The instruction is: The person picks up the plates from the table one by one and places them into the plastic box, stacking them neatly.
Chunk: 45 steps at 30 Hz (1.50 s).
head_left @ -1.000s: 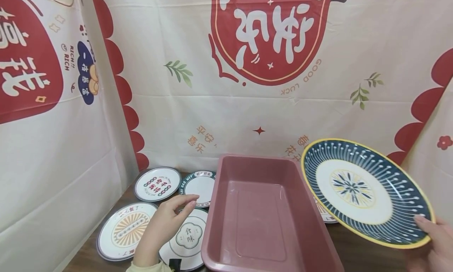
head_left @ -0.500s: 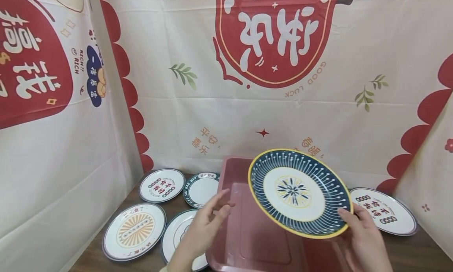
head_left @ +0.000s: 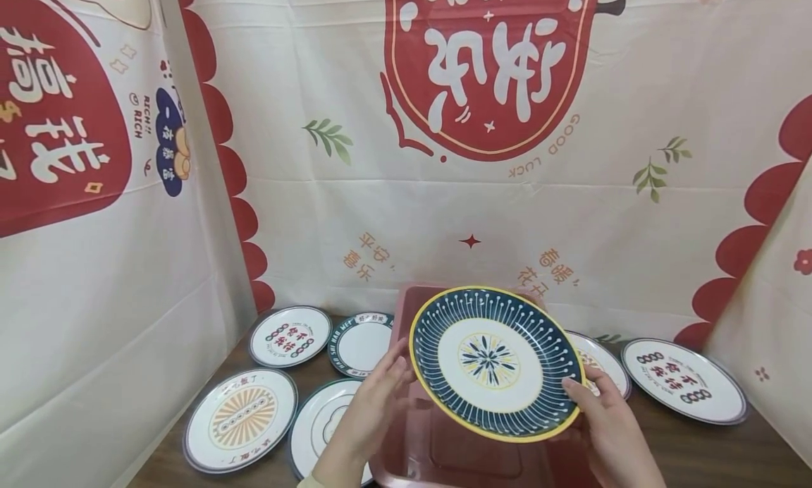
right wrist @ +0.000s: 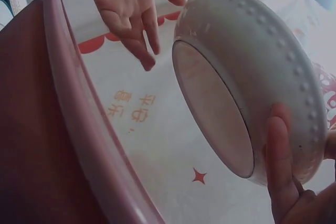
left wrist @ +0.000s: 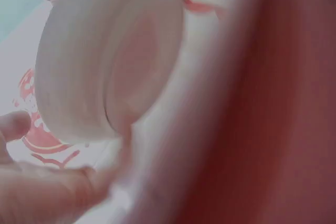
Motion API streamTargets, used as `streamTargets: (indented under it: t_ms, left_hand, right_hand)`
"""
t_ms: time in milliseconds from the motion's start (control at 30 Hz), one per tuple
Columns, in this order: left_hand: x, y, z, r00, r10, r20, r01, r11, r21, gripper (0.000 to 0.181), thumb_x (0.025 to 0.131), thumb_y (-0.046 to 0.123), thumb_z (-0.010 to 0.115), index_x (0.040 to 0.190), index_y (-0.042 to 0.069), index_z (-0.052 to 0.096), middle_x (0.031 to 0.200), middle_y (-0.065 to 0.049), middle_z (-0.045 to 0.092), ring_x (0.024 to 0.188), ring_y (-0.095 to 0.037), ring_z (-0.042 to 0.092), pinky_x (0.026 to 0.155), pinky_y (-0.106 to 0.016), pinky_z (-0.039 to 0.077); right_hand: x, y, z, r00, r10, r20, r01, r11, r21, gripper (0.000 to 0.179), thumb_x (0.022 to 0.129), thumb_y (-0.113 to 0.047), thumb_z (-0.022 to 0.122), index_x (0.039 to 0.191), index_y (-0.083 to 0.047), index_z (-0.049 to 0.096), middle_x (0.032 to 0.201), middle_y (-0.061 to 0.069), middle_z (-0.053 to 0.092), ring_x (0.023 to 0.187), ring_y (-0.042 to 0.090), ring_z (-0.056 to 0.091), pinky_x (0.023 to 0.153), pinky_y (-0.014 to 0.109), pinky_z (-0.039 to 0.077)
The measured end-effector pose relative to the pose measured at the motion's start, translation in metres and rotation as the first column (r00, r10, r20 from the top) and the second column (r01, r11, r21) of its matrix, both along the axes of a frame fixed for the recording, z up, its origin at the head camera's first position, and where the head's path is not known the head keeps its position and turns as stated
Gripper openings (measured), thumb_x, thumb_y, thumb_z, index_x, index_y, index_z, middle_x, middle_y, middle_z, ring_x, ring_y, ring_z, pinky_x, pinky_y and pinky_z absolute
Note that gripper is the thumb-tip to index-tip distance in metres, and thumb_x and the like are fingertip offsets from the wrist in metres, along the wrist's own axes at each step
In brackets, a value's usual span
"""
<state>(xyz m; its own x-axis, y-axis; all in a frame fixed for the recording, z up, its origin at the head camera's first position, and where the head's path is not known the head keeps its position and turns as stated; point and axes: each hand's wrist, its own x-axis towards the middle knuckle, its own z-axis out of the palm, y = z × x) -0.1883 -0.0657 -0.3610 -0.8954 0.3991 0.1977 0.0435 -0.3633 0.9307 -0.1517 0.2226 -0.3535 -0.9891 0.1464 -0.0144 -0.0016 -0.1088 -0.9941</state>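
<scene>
A large plate (head_left: 490,361) with a navy patterned border, yellow rim and flower centre is held tilted above the pink plastic tub (head_left: 419,467). My right hand (head_left: 612,424) grips its right edge, thumb on the face; in the right wrist view, fingers (right wrist: 278,156) press its pale underside. At the opposite edge is my left hand (head_left: 374,410), its fingers extended in the right wrist view, a fingertip close to the rim. Whether it touches the plate I cannot tell. The left wrist view is blurred, with the plate's underside (left wrist: 79,66) beside the left thumb.
Left of the tub lie several white plates, among them one with orange rays (head_left: 244,417) and one with a green border (head_left: 361,343). To the right are a partly hidden plate (head_left: 612,364) and one with red writing (head_left: 685,382). Printed cloth (head_left: 304,213) hangs behind and alongside the wooden table (head_left: 710,453).
My right hand has carried the navy-bordered plate from the right side leftward over the tub. My left hand has moved right, toward the plate's left rim.
</scene>
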Motion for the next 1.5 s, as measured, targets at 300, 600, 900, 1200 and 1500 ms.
streamTargets:
  t_ms: [300, 600, 900, 1200, 1500]
  left_hand:
    - [-0.017, 0.001, 0.002, 0.979, -0.155, 0.131, 0.128, 0.972, 0.198, 0.052, 0.101, 0.032, 0.033, 0.142, 0.001, 0.027, 0.132, -0.011, 0.046, 0.112, -0.020, 0.046, 0.090, -0.045, 0.042]
    - [-0.031, 0.011, 0.026, 0.991, -0.087, 0.104, 0.074, 0.989, 0.125, 0.047, 0.098, 0.024, 0.041, 0.135, 0.002, 0.023, 0.106, -0.001, 0.058, 0.089, -0.011, 0.055, 0.080, -0.033, 0.045]
    - [-0.042, 0.031, 0.055, 0.977, 0.211, 0.022, -0.211, 0.978, 0.000, 0.033, 0.097, 0.026, 0.044, 0.120, 0.009, 0.029, 0.105, -0.008, 0.053, 0.080, -0.010, 0.058, 0.073, -0.026, 0.045]
    - [-0.050, 0.042, 0.076, 0.895, 0.401, -0.196, -0.404, 0.914, 0.025, 0.025, 0.098, 0.021, 0.038, 0.117, 0.005, 0.033, 0.105, -0.011, 0.042, 0.081, -0.013, 0.053, 0.068, -0.020, 0.050]
    - [-0.066, 0.063, 0.068, 0.837, 0.536, -0.114, -0.516, 0.840, 0.167, 0.018, 0.097, 0.018, 0.038, 0.109, 0.004, 0.038, 0.094, -0.009, 0.050, 0.071, -0.012, 0.054, 0.059, -0.017, 0.048]
  right_hand:
    - [-0.001, -0.005, 0.007, 0.999, 0.005, 0.049, -0.007, 0.999, 0.044, 0.039, 0.100, -0.023, 0.041, 0.131, -0.006, 0.024, 0.089, 0.001, 0.065, 0.072, 0.020, 0.065, 0.063, 0.038, 0.054]
    - [-0.022, -0.003, 0.035, 1.000, 0.021, 0.007, -0.022, 0.989, 0.145, 0.044, 0.099, -0.020, 0.040, 0.135, 0.000, 0.025, 0.076, -0.002, 0.065, 0.060, 0.014, 0.063, 0.051, 0.030, 0.052]
    - [-0.038, -0.004, 0.060, 0.994, -0.001, -0.112, 0.022, 0.982, 0.187, 0.054, 0.098, -0.019, 0.038, 0.145, 0.000, 0.022, 0.076, -0.009, 0.065, 0.052, 0.005, 0.057, 0.040, 0.020, 0.042]
    - [-0.052, -0.013, 0.073, 0.972, -0.095, -0.214, 0.102, 0.995, 0.021, 0.053, 0.098, -0.021, 0.041, 0.143, 0.002, 0.025, 0.081, -0.012, 0.066, 0.065, 0.005, 0.065, 0.056, 0.021, 0.052]
    - [-0.074, -0.021, 0.069, 0.942, -0.292, -0.163, 0.267, 0.950, -0.160, 0.046, 0.095, -0.019, 0.048, 0.137, -0.001, 0.042, 0.081, -0.008, 0.067, 0.064, 0.005, 0.066, 0.053, 0.019, 0.051]
